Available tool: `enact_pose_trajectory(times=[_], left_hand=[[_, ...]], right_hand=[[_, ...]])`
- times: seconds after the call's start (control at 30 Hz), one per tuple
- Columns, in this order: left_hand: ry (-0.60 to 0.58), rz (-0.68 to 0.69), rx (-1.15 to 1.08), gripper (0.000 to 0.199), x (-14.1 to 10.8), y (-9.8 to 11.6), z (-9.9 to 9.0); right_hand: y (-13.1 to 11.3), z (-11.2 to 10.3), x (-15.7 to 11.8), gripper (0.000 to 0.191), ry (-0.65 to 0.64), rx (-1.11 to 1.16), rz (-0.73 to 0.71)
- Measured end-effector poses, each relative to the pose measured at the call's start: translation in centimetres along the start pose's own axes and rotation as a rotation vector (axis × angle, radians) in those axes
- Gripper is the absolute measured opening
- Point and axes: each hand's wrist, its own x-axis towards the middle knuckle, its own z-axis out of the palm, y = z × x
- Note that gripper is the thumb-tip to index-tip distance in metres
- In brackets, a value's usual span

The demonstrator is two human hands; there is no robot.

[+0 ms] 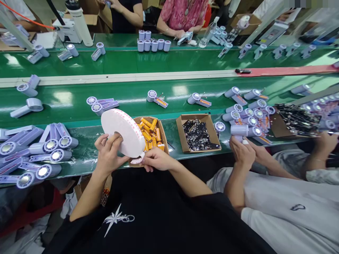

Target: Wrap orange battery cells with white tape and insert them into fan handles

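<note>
A wide white roll of adhesive tape (120,128) with red marks along its rim is tilted up in front of me. My left hand (109,150) grips it, with fingers in its centre hole and the thumb below. At the roll's lower right, a short loose end of tape (137,160) hangs away from it. My right hand (156,158) pinches that end between thumb and fingers. Just behind my hands, partly hidden by the roll, stands a cardboard box (165,137) of orange battery cells (150,132).
A cardboard box (178,132) of small black parts stands to the right. Lilac fan housings (49,146) pile up at left, and more (246,113) at right beside a co-worker's hands (242,151). Several housings lie on the green conveyor belt (132,95). People sit across it.
</note>
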Motion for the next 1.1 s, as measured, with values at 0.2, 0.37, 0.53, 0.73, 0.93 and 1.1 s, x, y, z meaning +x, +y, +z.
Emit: enact_pose_trajectory(times=[0.2,0.37,0.53,0.73,0.93,1.1], left_hand=[[-0.01,-0.115,0.038,0.066,-1.0,-1.4,0.1],[-0.003,-0.122,0.018,0.062,-2.0,-1.5,0.3],[-0.014,-0.231,-0.008,0.067,-2.7,-2.5,0.6],[0.078,-0.421,-0.033,0.081,-3.1,-4.8,-0.4],[0.071,-0.448,-0.076,0.083,-4.1,-4.6,-0.5],[-0.017,-0.434,-0.08,0.086,-4.1,-3.8,0.9]], right_hand=[[0.8,1.1,0.9,0.058,0.2,-0.017,-0.14],[-0.4,0.2,0.7,0.087,0.249,0.108,-0.176],[-1.3,1.4,0.4,0.062,0.072,-0.155,-0.155],[-1.0,-0.2,-0.7,0.04,-0.279,-0.632,-0.041],[-0.5,-5.4,-0.8,0.029,0.345,-1.159,-0.031],[1.1,-6.8,1.5,0.035,0.363,-1.309,0.029]])
